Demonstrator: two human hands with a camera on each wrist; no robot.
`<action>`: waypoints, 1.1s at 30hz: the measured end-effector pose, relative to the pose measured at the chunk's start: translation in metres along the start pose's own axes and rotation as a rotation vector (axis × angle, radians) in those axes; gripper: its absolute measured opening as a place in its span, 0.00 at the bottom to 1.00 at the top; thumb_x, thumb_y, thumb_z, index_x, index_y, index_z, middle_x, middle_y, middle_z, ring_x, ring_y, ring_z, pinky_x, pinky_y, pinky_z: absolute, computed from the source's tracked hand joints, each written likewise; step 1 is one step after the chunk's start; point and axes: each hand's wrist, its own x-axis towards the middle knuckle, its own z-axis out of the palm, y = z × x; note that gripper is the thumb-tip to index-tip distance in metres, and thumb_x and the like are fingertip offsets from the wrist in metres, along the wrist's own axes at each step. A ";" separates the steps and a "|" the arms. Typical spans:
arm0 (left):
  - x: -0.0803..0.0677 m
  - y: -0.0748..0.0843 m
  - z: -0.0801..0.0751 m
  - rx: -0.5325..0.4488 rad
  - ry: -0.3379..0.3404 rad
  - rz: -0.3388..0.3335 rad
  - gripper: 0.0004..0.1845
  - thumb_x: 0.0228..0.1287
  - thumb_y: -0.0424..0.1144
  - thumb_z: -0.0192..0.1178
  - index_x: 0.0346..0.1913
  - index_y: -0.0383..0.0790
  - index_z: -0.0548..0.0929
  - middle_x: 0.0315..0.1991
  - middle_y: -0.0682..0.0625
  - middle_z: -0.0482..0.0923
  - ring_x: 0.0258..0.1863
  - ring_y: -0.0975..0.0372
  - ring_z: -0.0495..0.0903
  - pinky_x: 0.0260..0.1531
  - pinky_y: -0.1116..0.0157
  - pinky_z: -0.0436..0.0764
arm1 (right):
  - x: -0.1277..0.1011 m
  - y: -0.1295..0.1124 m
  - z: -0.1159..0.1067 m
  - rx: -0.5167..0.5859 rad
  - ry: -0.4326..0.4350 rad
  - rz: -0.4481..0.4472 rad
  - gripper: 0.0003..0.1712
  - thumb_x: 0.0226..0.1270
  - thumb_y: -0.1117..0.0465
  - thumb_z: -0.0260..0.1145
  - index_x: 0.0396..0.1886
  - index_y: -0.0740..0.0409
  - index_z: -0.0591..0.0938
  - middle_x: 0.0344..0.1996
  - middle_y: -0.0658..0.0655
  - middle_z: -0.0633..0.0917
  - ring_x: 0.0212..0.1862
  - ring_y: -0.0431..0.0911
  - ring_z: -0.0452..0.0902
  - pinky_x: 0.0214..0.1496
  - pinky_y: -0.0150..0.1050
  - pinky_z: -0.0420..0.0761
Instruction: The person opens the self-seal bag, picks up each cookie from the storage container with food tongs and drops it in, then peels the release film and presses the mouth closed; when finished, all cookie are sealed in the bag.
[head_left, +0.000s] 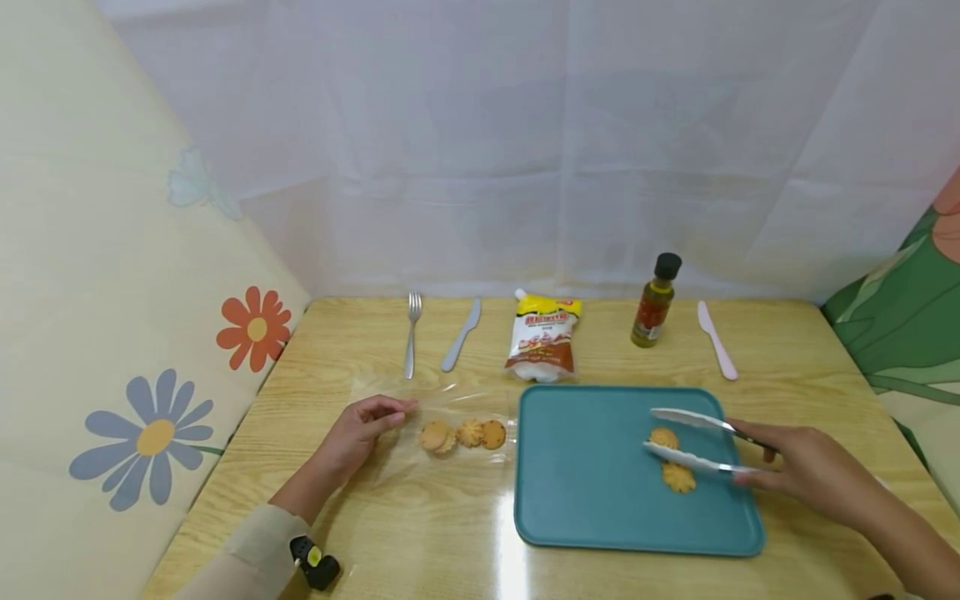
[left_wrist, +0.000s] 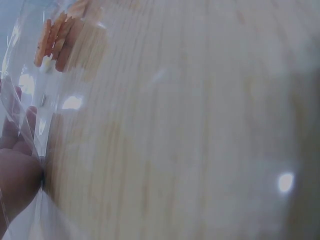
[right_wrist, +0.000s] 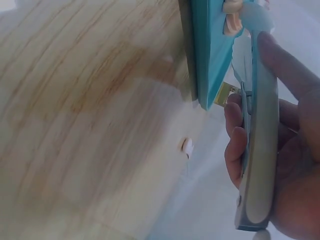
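Observation:
My right hand (head_left: 806, 471) grips metal tongs (head_left: 693, 439) over the teal tray (head_left: 585, 517); the tong arms are apart, straddling one cookie (head_left: 663, 437), with a second cookie (head_left: 678, 477) just below. In the right wrist view my fingers (right_wrist: 237, 145) curl round the tongs' handle (right_wrist: 260, 150) beside the tray's edge (right_wrist: 205, 55). My left hand (head_left: 360, 433) pinches the edge of a clear plastic bag (head_left: 450, 417) lying on the wooden table; three cookies (head_left: 462, 434) sit inside it. The left wrist view shows the plastic film (left_wrist: 25, 125) against my fingers and cookies (left_wrist: 57, 35) at the top left.
Along the table's far edge lie a fork (head_left: 411, 333), a metal knife (head_left: 461, 335), a yellow-and-white sauce pouch (head_left: 542, 337), a small dark-capped bottle (head_left: 656, 302) and a white plastic knife (head_left: 716, 339). Flowered panels stand at the left and right sides.

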 end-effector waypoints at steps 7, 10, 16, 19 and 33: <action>0.000 -0.001 0.000 0.000 -0.004 0.010 0.17 0.74 0.36 0.63 0.54 0.22 0.81 0.54 0.57 0.87 0.56 0.71 0.81 0.55 0.73 0.77 | 0.004 0.003 0.005 0.003 -0.002 0.000 0.46 0.59 0.37 0.75 0.71 0.60 0.77 0.30 0.46 0.79 0.26 0.37 0.66 0.24 0.34 0.66; 0.000 -0.001 0.000 0.001 -0.001 0.007 0.17 0.73 0.36 0.64 0.53 0.22 0.82 0.54 0.56 0.87 0.56 0.70 0.81 0.55 0.73 0.77 | 0.006 0.004 0.007 0.011 -0.005 -0.011 0.45 0.60 0.38 0.75 0.70 0.61 0.78 0.29 0.45 0.78 0.25 0.36 0.65 0.24 0.33 0.66; 0.000 0.000 0.000 0.002 0.000 0.002 0.18 0.73 0.37 0.64 0.54 0.23 0.82 0.56 0.53 0.86 0.57 0.69 0.81 0.55 0.73 0.77 | 0.006 0.006 0.011 0.035 0.011 -0.041 0.41 0.60 0.42 0.76 0.67 0.62 0.80 0.26 0.43 0.76 0.22 0.33 0.62 0.23 0.32 0.66; 0.000 0.000 0.000 0.000 0.001 -0.001 0.18 0.73 0.37 0.64 0.54 0.23 0.82 0.56 0.52 0.86 0.57 0.69 0.81 0.55 0.73 0.77 | 0.006 0.006 0.011 0.043 0.020 -0.049 0.41 0.61 0.43 0.76 0.67 0.62 0.80 0.25 0.42 0.76 0.22 0.33 0.62 0.23 0.32 0.66; -0.001 0.002 0.001 0.003 0.006 -0.006 0.18 0.73 0.37 0.64 0.53 0.22 0.81 0.56 0.52 0.86 0.57 0.68 0.81 0.55 0.73 0.77 | 0.008 0.003 0.007 0.046 0.002 -0.051 0.40 0.62 0.43 0.75 0.68 0.61 0.80 0.26 0.41 0.77 0.24 0.33 0.63 0.24 0.32 0.66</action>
